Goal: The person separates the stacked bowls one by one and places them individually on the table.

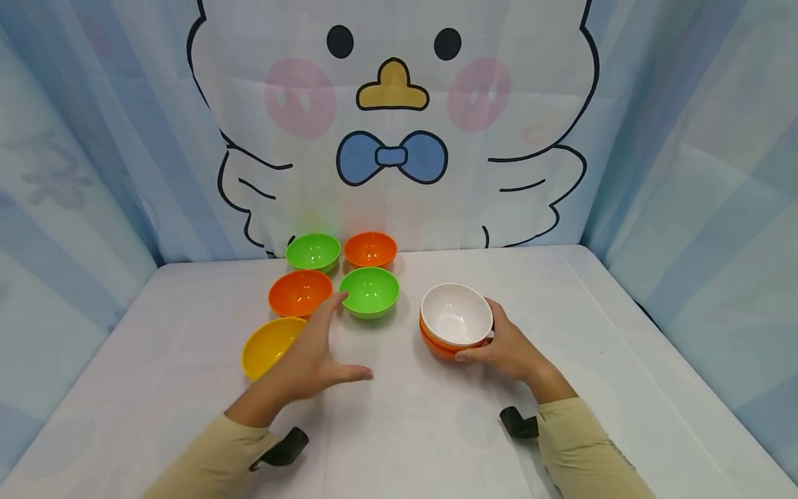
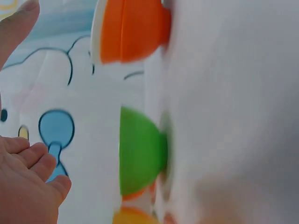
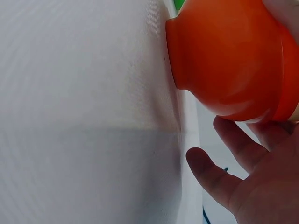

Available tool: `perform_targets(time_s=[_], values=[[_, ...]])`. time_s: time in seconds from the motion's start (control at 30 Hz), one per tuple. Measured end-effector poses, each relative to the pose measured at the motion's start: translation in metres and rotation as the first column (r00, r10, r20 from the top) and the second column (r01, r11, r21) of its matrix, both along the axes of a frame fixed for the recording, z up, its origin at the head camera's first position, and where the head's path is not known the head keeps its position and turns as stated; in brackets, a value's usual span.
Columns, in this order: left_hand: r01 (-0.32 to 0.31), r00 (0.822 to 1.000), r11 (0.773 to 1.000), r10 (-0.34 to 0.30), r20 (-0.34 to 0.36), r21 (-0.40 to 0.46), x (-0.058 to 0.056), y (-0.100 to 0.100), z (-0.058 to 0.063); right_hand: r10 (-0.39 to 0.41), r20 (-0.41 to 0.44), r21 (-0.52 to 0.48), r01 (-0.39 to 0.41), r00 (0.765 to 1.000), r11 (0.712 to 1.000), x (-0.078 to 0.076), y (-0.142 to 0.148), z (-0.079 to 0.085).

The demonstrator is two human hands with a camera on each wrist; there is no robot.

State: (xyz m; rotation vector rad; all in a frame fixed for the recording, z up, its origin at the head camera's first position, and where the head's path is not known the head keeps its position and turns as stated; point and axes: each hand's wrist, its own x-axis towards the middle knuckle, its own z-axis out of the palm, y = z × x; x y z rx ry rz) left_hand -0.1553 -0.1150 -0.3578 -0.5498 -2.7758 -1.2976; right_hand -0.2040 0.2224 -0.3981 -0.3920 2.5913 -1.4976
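Note:
My right hand (image 1: 508,346) grips a stack of bowls from its right side, thumb in front and fingers behind. A white bowl (image 1: 457,315) is on top, with a small white tab at its right rim. Under it, orange bowls (image 3: 229,60) are nested, and the lowest one's foot meets the table in the right wrist view. My left hand (image 1: 305,360) is spread, thumb and fingers apart, holding nothing. It partly hides a yellow bowl (image 1: 264,346) in the head view, and its fingertips appear near a green bowl (image 1: 369,292).
Behind the left hand stand an orange bowl (image 1: 300,293), another green bowl (image 1: 314,252) and a further orange bowl (image 1: 370,249), close together. The white-covered table (image 1: 411,436) ends at a printed curtain (image 1: 393,208) at the back, with curtains on both sides.

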Motion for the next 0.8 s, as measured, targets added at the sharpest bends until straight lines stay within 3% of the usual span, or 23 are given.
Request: perform_targets(time_s=[0.13,0.37,0.57,0.8], values=[[0.049,0.998,0.999,-0.049,0.045,0.012,-0.01,0.033,0.001,-0.001,-0.004,-0.013,0.001,1.0,1.0,0.002,0.001,0.0],[0.144,0.99,0.989,-0.144,0.002,0.025,-0.031,0.075,0.003,0.014,-0.027,-0.012,-0.014,1.0,1.0,0.001,0.002,-0.002],[0.178,0.984,0.983,-0.177,-0.013,0.054,-0.049,0.097,-0.001,0.024,-0.036,-0.016,-0.025,0.999,1.0,0.0,0.003,-0.004],[0.164,0.985,0.985,-0.166,0.046,0.058,-0.061,0.113,-0.009,0.021,-0.038,-0.016,-0.021,0.999,1.0,-0.001,0.004,-0.005]])
